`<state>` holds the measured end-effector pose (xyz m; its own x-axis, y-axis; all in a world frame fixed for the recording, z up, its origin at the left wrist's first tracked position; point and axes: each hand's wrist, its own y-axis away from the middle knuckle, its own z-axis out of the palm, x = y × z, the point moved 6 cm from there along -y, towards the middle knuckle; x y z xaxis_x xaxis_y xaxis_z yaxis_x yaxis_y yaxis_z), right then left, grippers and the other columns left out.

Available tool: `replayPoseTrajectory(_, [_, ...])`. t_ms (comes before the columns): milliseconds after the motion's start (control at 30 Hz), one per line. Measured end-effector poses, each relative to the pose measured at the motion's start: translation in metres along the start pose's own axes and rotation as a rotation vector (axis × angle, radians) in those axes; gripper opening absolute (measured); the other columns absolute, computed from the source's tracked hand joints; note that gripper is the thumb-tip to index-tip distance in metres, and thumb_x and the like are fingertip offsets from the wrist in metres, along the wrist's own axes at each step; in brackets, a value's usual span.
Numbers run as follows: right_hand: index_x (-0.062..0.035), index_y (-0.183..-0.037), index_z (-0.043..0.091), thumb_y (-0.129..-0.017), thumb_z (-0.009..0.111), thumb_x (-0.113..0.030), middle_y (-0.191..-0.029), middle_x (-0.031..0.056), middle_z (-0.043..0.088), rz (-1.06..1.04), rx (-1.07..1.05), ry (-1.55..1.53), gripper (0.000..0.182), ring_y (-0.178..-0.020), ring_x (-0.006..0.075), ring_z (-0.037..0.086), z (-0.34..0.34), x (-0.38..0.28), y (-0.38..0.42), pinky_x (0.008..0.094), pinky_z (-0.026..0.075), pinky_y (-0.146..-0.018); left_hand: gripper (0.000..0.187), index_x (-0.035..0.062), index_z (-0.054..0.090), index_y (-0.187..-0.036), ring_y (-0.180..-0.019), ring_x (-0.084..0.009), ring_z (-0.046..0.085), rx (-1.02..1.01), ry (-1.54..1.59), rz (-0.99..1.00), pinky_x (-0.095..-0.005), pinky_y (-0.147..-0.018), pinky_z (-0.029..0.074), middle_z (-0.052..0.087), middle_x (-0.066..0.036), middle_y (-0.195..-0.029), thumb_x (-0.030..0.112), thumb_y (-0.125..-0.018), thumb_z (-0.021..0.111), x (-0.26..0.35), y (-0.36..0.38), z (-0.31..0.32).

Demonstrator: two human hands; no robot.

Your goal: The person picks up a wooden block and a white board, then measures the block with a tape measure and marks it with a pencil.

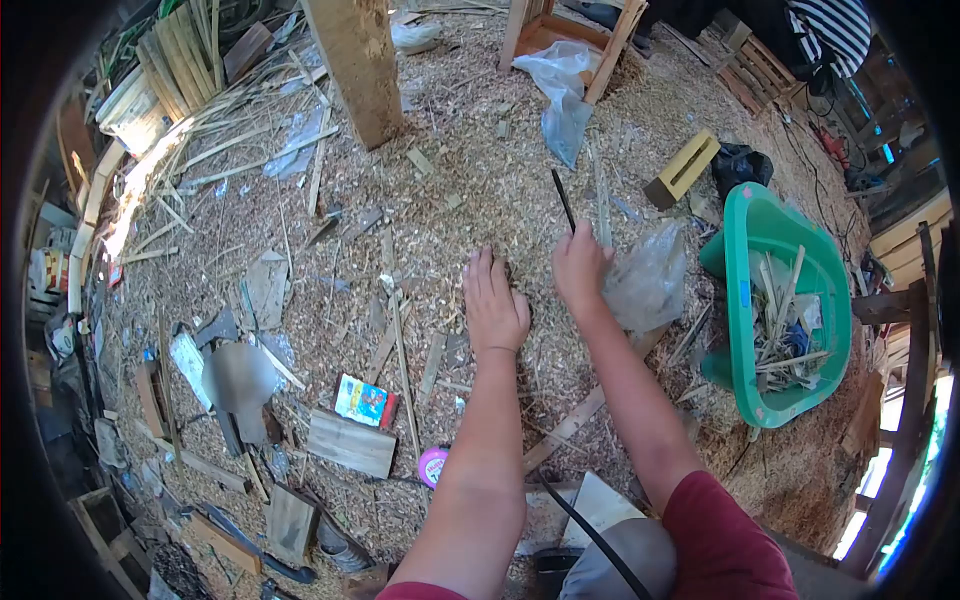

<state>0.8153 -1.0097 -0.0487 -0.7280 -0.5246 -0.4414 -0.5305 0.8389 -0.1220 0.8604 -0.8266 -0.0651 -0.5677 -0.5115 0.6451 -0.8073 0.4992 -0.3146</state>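
My right hand (pixel 582 268) is closed around a thin dark stick (pixel 563 198) that points forward and slightly left, over ground covered in wood shavings. What the stick is exactly I cannot make out. To its left, my left hand (pixel 494 305) lies palm down on the shavings (pixel 470 210), fingers stretched forward and holding nothing visible. A crumpled clear plastic bag (pixel 650 275) rests just right of my right wrist. Beyond it stands a green plastic tub (pixel 741 330) with wood strips and scraps inside.
A wooden post (pixel 360 75) rises ahead on the left. At the back is an open wooden box (pixel 600 35) with a plastic sheet (pixel 562 95) hanging out. A yellowish block (pixel 685 168) lies near a black bag (pixel 742 168). Boards and a colourful packet (pixel 362 400) lie left.
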Motion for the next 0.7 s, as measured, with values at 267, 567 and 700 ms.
replayPoseTrajectory(267, [-0.0121,-0.132,0.070,-0.097,0.071,-0.032,-0.109,0.0160,0.078,-0.188,0.236,-0.102,0.040,-0.105,0.0367,0.073,-0.006,-0.026,-0.097,0.0534,0.043,-0.098,0.055,-0.0007,0.055,-0.146,-0.159,-0.0443,0.034,-0.105,-0.093,0.014,-0.0595,-0.134,0.023,0.045,-0.023,-0.164,0.019,-0.095,0.059,0.004,-0.005,0.002])
replayPoseTrajectory(567, [-0.0090,-0.093,0.071,-0.092,0.075,-0.024,-0.099,0.0144,0.077,-0.136,0.232,-0.077,0.016,-0.097,0.0373,0.073,0.001,-0.043,-0.160,0.0522,0.044,-0.095,0.053,-0.0006,0.054,-0.146,-0.159,-0.0451,0.032,-0.154,-0.110,0.026,-0.0615,-0.134,0.020,0.042,-0.024,-0.165,0.019,-0.096,0.057,0.003,-0.006,0.005])
replayPoseTrajectory(700, [-0.0090,-0.087,0.066,-0.093,0.078,-0.019,-0.084,0.0141,0.072,-0.283,0.334,-0.209,0.017,-0.084,0.0376,0.069,-0.011,-0.029,-0.103,0.0466,0.044,-0.086,0.051,0.0000,0.055,-0.146,-0.159,-0.0451,0.032,-0.140,-0.111,0.046,-0.0612,-0.134,0.020,0.043,-0.024,-0.165,0.020,-0.099,0.055,0.005,-0.006,0.006])
